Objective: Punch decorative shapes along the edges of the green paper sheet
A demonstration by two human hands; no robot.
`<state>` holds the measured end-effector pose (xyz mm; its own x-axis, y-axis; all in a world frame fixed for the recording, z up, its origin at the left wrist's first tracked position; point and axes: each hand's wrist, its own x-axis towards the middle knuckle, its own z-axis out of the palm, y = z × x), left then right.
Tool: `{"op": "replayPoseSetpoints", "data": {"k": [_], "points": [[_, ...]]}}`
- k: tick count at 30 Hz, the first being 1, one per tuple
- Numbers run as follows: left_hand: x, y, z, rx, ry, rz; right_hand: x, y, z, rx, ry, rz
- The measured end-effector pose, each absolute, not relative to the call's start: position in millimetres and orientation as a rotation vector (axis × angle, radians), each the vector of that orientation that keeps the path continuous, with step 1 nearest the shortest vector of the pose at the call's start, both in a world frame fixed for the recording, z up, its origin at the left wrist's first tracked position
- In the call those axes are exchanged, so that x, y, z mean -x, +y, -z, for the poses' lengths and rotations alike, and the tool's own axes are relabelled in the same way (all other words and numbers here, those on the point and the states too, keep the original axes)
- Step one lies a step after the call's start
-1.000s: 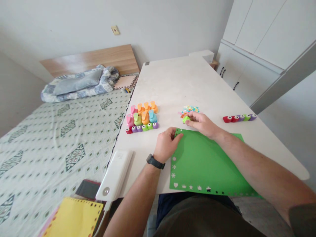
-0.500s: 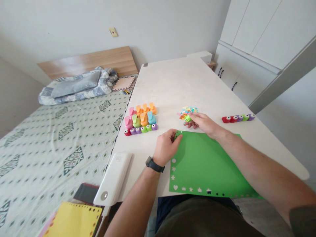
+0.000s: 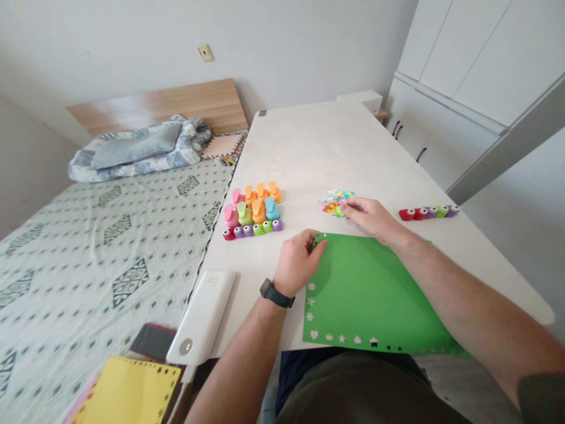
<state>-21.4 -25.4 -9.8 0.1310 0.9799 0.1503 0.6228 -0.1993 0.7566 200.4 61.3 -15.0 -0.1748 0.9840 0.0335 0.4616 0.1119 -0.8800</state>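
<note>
A large green paper sheet (image 3: 366,288) lies at the table's near edge, with shaped holes along its left and bottom borders. My left hand (image 3: 302,259) is closed on its upper left corner, thumb on top. Past the sheet is a small pile of colourful paper cutouts (image 3: 336,197). My right hand (image 3: 368,218) is at the pile's near right side, fingers pinched together. Something bright green shows at those fingertips; whether it is held or part of the pile, I cannot make out. My right forearm crosses above the sheet's right part.
Larger craft punches (image 3: 258,206) stand in rows at the left, with small punches (image 3: 253,229) in front. Another row of small punches (image 3: 430,212) is at the right. A white oblong device (image 3: 203,315) lies near the left edge, with yellow punched paper (image 3: 128,391) below it.
My right hand has shifted slightly right and drawn back from the pile, and the green at its fingertips is less distinct. My left hand stays on the sheet's corner.
</note>
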Motion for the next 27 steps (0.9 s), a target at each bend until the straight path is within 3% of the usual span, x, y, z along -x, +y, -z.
{"op": "replayPoseSetpoints", "data": {"k": [18,27], "points": [[23,-26,10,-1.865,1.533,-0.884,-199,61,14,1.389,-1.658,-1.005],[23,-27,9,-1.851,1.543,-0.89,-189,60,20,1.238,-1.602,-1.167]]}}
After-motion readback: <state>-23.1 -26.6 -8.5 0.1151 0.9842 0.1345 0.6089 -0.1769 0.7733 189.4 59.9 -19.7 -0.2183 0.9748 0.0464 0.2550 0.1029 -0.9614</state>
